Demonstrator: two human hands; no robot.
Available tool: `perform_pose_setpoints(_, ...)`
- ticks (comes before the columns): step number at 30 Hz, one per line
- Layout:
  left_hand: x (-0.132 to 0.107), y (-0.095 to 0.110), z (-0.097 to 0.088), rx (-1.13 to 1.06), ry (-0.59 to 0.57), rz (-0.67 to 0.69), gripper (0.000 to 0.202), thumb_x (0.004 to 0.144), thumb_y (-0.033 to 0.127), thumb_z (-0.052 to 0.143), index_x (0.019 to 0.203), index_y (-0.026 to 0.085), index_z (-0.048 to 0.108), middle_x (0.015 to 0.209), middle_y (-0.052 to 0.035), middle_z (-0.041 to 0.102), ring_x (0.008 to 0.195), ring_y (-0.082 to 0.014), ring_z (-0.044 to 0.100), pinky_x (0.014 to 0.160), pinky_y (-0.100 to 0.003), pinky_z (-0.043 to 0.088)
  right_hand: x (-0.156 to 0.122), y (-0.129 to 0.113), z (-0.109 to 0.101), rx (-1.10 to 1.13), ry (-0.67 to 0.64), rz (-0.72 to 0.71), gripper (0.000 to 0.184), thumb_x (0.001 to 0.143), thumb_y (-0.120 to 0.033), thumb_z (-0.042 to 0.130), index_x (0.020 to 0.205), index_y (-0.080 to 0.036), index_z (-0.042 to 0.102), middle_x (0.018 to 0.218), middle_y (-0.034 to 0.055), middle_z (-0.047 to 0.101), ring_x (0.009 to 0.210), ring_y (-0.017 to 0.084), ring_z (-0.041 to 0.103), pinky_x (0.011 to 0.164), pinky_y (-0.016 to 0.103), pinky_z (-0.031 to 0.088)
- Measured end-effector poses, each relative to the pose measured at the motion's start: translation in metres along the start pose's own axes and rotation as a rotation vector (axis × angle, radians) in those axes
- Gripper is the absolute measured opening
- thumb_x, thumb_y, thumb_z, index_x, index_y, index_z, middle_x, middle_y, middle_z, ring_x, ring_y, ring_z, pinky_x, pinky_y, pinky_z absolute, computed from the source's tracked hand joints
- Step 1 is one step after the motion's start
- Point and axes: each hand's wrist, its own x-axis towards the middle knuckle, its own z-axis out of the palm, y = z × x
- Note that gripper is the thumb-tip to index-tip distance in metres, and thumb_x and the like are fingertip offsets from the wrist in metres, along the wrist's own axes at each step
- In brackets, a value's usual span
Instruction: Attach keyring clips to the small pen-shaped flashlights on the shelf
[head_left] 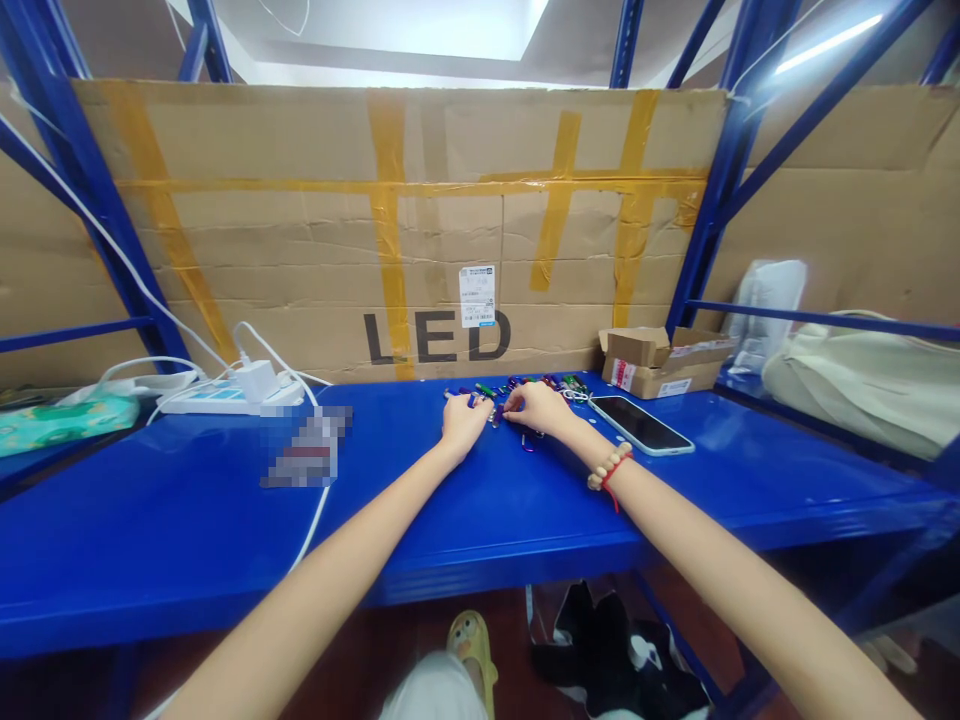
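My left hand (463, 422) is closed, fingers pinched around a small purple metal piece (472, 401) near the back of the blue shelf. Close to its right, my right hand (544, 408) has thumb and fingertips pinched together over another small dark purple piece (498, 412). Whether the two pieces are joined is too small to tell. Behind both hands lies a row of small shiny coloured metal pieces (574, 384), in purple, red and green, partly hidden by my right hand. One purple loop shaped like a carabiner (529, 444) rests below my right palm.
A phone (641, 424) lies right of my right hand, with an opened cardboard box (664, 362) behind it. At left are a white power strip (217, 396), a charger (256, 381) and a cable crossing the shelf (420, 530). A large cardboard sheet (315, 250) stands at the back.
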Motion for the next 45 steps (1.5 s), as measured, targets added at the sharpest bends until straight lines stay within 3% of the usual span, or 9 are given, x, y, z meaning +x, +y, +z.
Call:
perform_pose_setpoints(4, -0.005, 0.006, -0.006, 0.263, -0.024, 0.006, 0.020, 0.068, 0.030, 0.049, 0.053, 0.019, 0.056, 0.063, -0.0027, 0.061, 0.066, -0.0175, 0.056, 0.056, -0.024, 0.035, 0.003, -0.008, -0.005, 0.440, 0.150, -0.033, 0.024, 0.066, -0.035, 0.065, 0.078, -0.016, 0.071, 0.072, 0.0053, 0.070, 0.066, 0.017, 0.062, 0.059, 0.024, 0.047)
perform_pose_setpoints(7, -0.008, 0.009, -0.009, 0.332, -0.033, -0.013, 0.022, 0.071, 0.033, 0.047, 0.063, 0.021, 0.063, 0.075, -0.0055, 0.067, 0.076, -0.0215, 0.059, 0.058, -0.025, 0.037, 0.003, -0.017, -0.007, 0.698, 0.155, -0.082, 0.035, 0.064, -0.041, 0.065, 0.083, -0.013, 0.071, 0.075, 0.0064, 0.070, 0.066, 0.017, 0.062, 0.058, 0.025, 0.048)
perform_pose_setpoints(11, -0.007, 0.009, -0.010, 0.345, -0.035, -0.041, 0.026, 0.072, 0.038, 0.047, 0.077, 0.023, 0.067, 0.085, -0.0076, 0.068, 0.084, -0.0249, 0.060, 0.062, -0.027, 0.039, 0.002, -0.020, -0.005, 0.765, 0.101, -0.139, 0.031, 0.062, -0.039, 0.067, 0.077, -0.014, 0.071, 0.074, 0.0061, 0.070, 0.067, 0.017, 0.062, 0.061, 0.026, 0.049)
perform_pose_setpoints(15, -0.005, 0.007, -0.010, 0.391, -0.068, -0.045, 0.030, 0.074, 0.040, 0.044, 0.080, 0.024, 0.068, 0.087, -0.0082, 0.068, 0.086, -0.0257, 0.060, 0.064, -0.029, 0.040, 0.002, -0.018, -0.001, 0.770, 0.078, -0.137, 0.029, 0.060, -0.038, 0.068, 0.076, -0.014, 0.071, 0.074, 0.0059, 0.070, 0.066, 0.017, 0.062, 0.061, 0.027, 0.050)
perform_pose_setpoints(21, -0.008, 0.007, -0.011, 0.541, -0.164, 0.128, 0.029, 0.073, 0.033, 0.050, 0.096, 0.025, 0.066, 0.093, -0.0087, 0.067, 0.092, -0.0250, 0.059, 0.075, -0.029, 0.041, 0.001, -0.020, -0.001, 0.778, 0.066, -0.141, 0.032, 0.059, -0.037, 0.069, 0.080, -0.013, 0.070, 0.072, 0.0054, 0.069, 0.065, 0.016, 0.062, 0.062, 0.027, 0.050)
perform_pose_setpoints(26, -0.012, 0.010, -0.007, 0.454, -0.182, 0.085, 0.035, 0.073, 0.031, 0.049, 0.105, 0.025, 0.062, 0.101, -0.0090, 0.065, 0.096, -0.0266, 0.058, 0.072, -0.030, 0.042, 0.000, -0.024, 0.004, 0.861, 0.011, -0.115, 0.032, 0.059, -0.036, 0.069, 0.082, -0.013, 0.069, 0.075, 0.0054, 0.070, 0.071, 0.016, 0.063, 0.066, 0.026, 0.051)
perform_pose_setpoints(31, -0.010, 0.011, -0.005, 0.400, -0.163, 0.034, 0.031, 0.073, 0.037, 0.050, 0.093, 0.020, 0.066, 0.097, -0.0108, 0.066, 0.094, -0.0260, 0.058, 0.069, -0.028, 0.041, 0.003, -0.022, 0.010, 0.973, 0.009, -0.027, 0.035, 0.058, -0.037, 0.070, 0.084, -0.013, 0.068, 0.078, 0.0060, 0.069, 0.071, 0.015, 0.064, 0.063, 0.025, 0.051)
perform_pose_setpoints(37, -0.006, 0.009, -0.007, 0.296, -0.129, -0.004, 0.026, 0.072, 0.039, 0.050, 0.062, 0.020, 0.065, 0.072, -0.0057, 0.067, 0.074, -0.0212, 0.061, 0.060, -0.025, 0.039, 0.004, -0.020, -0.001, 1.016, 0.043, 0.065, 0.037, 0.057, -0.037, 0.071, 0.085, -0.013, 0.067, 0.075, 0.0053, 0.069, 0.064, 0.012, 0.061, 0.060, 0.024, 0.051)
perform_pose_setpoints(45, -0.004, 0.005, -0.007, 0.242, -0.084, 0.020, 0.027, 0.073, 0.036, 0.047, 0.063, 0.018, 0.065, 0.066, -0.0050, 0.064, 0.065, -0.0193, 0.058, 0.055, -0.025, 0.036, 0.000, -0.025, 0.001, 1.008, 0.009, 0.018, 0.034, 0.058, -0.036, 0.070, 0.082, -0.012, 0.066, 0.074, 0.0049, 0.068, 0.061, 0.011, 0.060, 0.055, 0.022, 0.048)
